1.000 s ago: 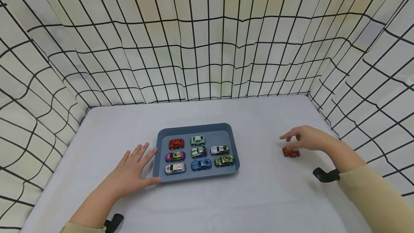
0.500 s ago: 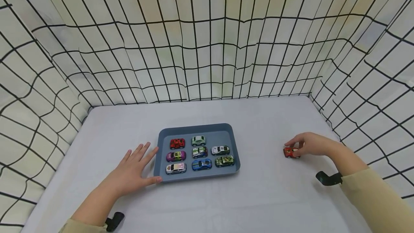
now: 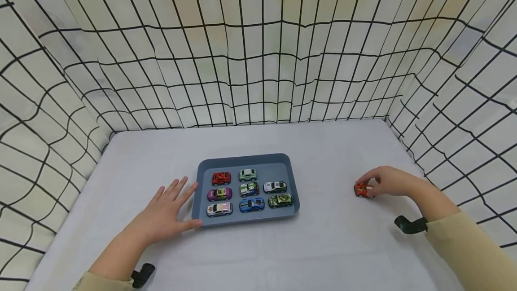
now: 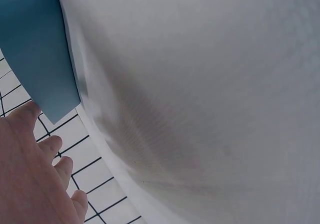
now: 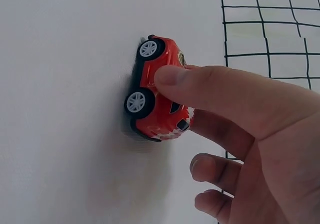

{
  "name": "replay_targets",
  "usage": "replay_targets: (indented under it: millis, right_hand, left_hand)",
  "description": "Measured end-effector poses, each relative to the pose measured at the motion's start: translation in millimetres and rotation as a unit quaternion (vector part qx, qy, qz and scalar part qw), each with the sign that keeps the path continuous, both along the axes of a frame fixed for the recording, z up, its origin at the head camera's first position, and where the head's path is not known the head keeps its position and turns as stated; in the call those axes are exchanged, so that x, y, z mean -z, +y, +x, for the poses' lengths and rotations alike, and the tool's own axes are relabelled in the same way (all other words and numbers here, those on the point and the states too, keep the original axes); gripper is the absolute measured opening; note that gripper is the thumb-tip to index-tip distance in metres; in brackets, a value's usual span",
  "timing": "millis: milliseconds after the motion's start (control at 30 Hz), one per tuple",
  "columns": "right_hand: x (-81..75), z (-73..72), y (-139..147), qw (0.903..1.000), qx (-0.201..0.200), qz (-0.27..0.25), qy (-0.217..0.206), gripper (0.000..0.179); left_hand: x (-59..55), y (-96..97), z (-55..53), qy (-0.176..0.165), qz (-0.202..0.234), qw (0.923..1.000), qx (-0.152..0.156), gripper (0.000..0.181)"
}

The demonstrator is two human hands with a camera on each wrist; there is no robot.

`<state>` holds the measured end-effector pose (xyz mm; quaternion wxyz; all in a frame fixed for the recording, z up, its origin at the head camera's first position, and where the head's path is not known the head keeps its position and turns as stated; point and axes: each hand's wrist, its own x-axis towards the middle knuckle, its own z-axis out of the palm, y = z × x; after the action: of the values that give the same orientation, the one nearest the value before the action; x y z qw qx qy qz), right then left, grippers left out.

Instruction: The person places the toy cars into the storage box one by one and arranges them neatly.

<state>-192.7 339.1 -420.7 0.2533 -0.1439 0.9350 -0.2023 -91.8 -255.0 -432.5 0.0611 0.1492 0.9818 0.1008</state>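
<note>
On the right of the table, my right hand pinches a red toy car between thumb and forefinger. The right wrist view shows the thumb pressed on the side of the red toy car, its wheels at or very near the cloth. My left hand lies with fingers spread at the left edge of a blue-grey tray, thumb and forefinger touching its rim or just beside it. Part of the tray and the left hand show in the left wrist view.
Inside the tray stand several toy cars, among them a purple one, a blue one and a camouflage one. A white cloth covers the table. Black grid netting over white sheeting encloses the back and sides.
The right hand has come down from above the red toy car, and its thumb and forefinger have closed on it. The left hand and the tray keep their places.
</note>
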Motion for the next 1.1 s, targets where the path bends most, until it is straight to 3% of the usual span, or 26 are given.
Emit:
replay_targets:
  millis: [333, 567, 1100]
  right_hand:
    - [-8.2, -9.1, -7, 0.9995, -0.018, -0.024, 0.01, 0.035]
    - [-16.2, -15.9, -19, 0.9988, -0.031, -0.032, 0.021, 0.036]
    - [-27.2, -33.8, -77, 0.9959, -0.064, -0.061, 0.019, 0.037]
  left_hand:
    - [2.3, -3.6, -3.8, 0.016, 0.003, 0.9999, 0.002, 0.105]
    - [1.3, -4.8, -3.0, -0.002, -0.006, 1.0, 0.0, 0.106]
    - [3.1, -3.0, -2.4, -0.004, -0.004, 1.0, 0.0, 0.105]
